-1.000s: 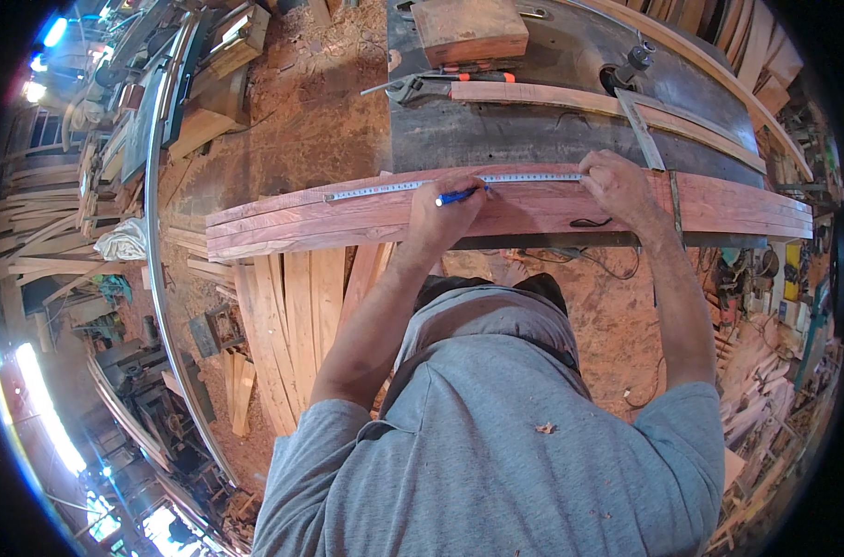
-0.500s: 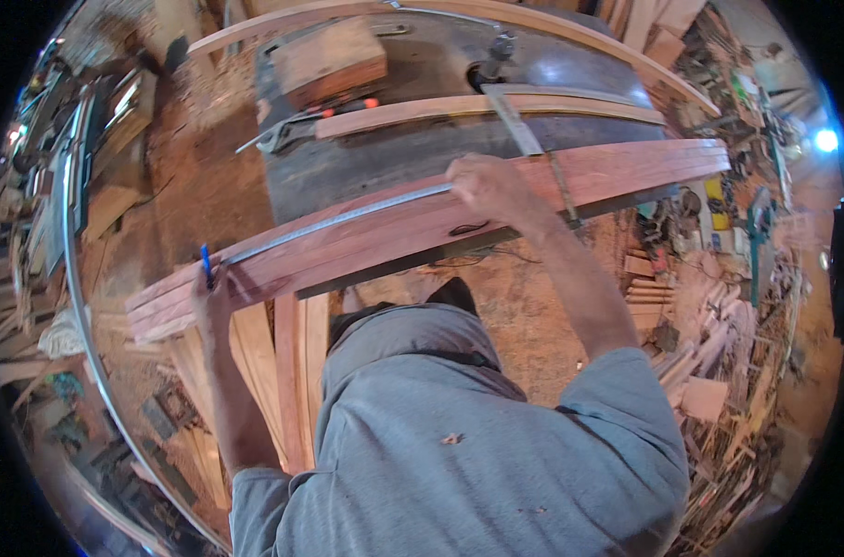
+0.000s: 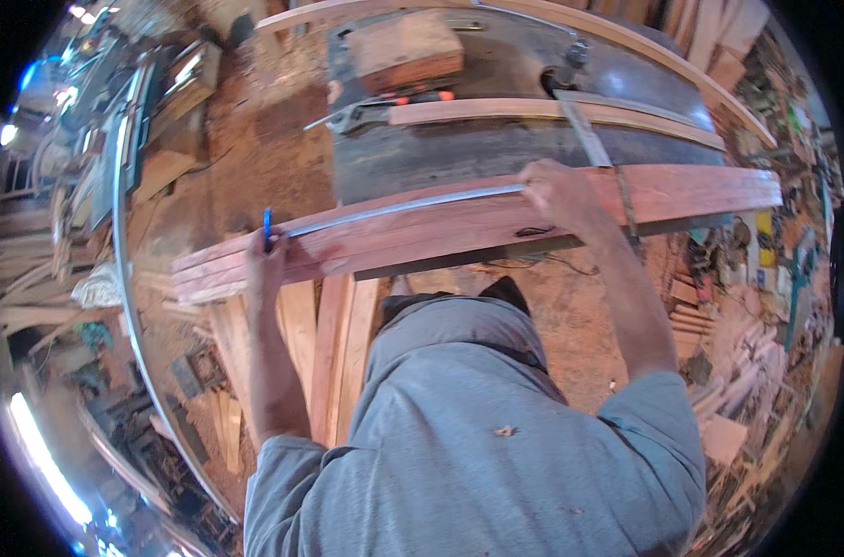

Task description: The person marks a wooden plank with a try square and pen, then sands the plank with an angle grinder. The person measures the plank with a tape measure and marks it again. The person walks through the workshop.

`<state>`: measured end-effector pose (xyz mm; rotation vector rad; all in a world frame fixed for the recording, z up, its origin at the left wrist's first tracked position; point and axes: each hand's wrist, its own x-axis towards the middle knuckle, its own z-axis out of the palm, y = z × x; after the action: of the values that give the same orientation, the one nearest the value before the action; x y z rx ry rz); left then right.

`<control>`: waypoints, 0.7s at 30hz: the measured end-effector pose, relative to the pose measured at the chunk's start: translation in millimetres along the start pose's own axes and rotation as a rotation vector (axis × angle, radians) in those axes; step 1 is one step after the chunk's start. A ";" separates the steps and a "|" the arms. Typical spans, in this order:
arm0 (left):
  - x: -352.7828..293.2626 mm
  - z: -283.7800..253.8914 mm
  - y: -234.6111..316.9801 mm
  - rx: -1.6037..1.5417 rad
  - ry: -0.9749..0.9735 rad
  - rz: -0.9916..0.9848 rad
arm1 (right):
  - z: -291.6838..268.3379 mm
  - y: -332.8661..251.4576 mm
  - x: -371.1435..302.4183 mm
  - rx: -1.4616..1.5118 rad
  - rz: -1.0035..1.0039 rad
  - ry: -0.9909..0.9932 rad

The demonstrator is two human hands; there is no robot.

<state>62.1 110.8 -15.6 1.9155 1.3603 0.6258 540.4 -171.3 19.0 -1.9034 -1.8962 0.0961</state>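
Observation:
Several reddish planks (image 3: 394,223) lie side by side across the dark metal machine table (image 3: 375,172), their left ends sticking out past it. A pale measuring tape (image 3: 403,201) is stretched along their top. At its left end, my left hand (image 3: 267,267) rests against the near side of the planks, closed with a blue pen (image 3: 267,227) upright in its fingers. My right hand (image 3: 559,193) is closed around the tape's other end; its grip hides what lies inside. A small dark loop (image 3: 533,231) shows on the wood beside that hand.
Behind the planks are a metal square (image 3: 584,135), a narrow wood strip (image 3: 496,110), a tool with orange-red grips (image 3: 412,98) and a thick wood block (image 3: 405,51). Boards (image 3: 334,353) lean below the planks' left part. Scrap wood (image 3: 737,371) lies at right.
The whole view has shifted, so the scene sits farther right and slightly lower at the table. Both hands keep about the same places on the planks, with the tape still stretched between them.

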 end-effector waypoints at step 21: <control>-25.1 -7.8 37.1 -0.429 0.053 -0.223 | -23.8 -25.7 13.7 -0.013 0.012 -0.032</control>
<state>70.7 81.4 18.1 1.3954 1.3223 0.7875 525.7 -165.5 53.1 -1.9334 -1.9112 0.1190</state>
